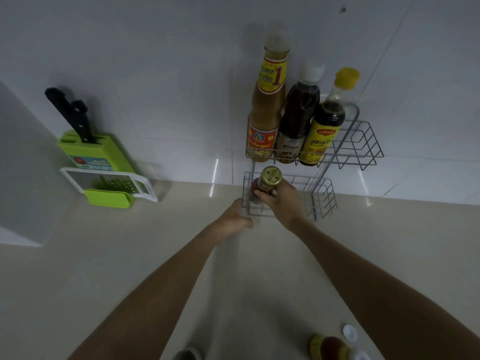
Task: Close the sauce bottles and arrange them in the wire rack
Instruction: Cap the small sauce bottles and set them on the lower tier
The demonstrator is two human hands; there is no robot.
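A two-tier wire rack stands against the white wall. Its upper tier holds three capped bottles: a tall tan sauce bottle, a dark bottle with a white cap and a dark bottle with a yellow cap. My right hand grips a red sauce bottle with a gold lid inside the left end of the lower tier. My left hand rests against the lower tier's front left corner. Another bottle and a loose white cap lie at the bottom edge.
A green knife block with black-handled knives stands at the left by the wall, with a white grater leaning on it. A cream counter spreads between them and the rack. The rack's right halves hold nothing.
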